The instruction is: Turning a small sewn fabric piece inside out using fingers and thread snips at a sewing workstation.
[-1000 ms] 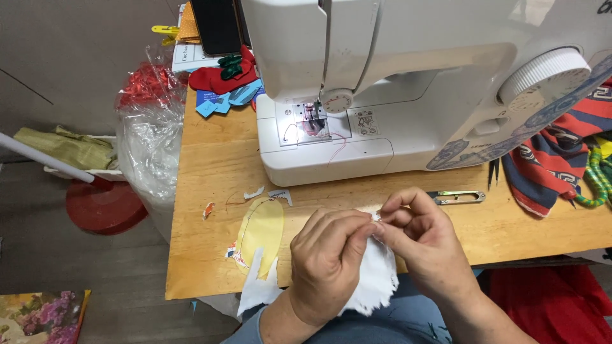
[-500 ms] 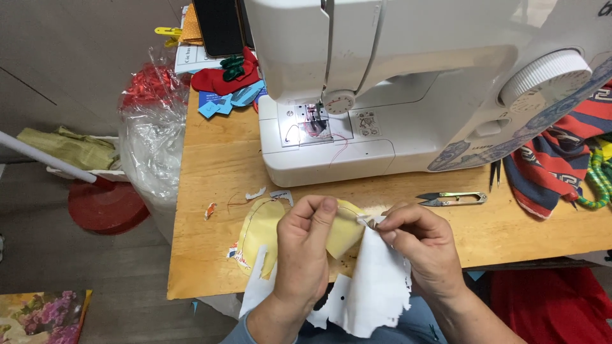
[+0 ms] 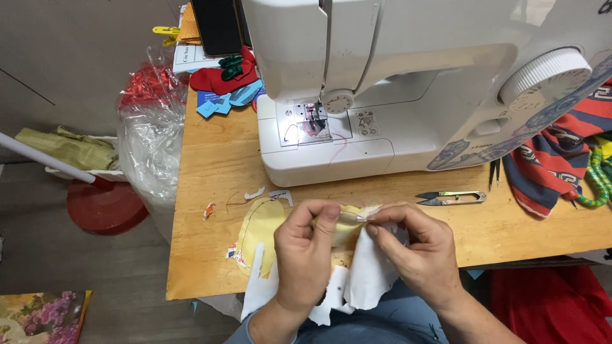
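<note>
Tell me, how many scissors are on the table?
1. The small thread snips lie on the wooden table, just right of the hands and in front of the sewing machine. Others could be hidden under the striped cloth.

I'm looking down on a home sewing corner: a white sewing machine (image 3: 395, 95) fills a small wooden table (image 3: 217, 165), thread snips (image 3: 451, 198) lie beside it, fabric scraps (image 3: 224, 76) pile at the back, and a stuffed plastic bag (image 3: 150, 146) stands on the floor.
</note>
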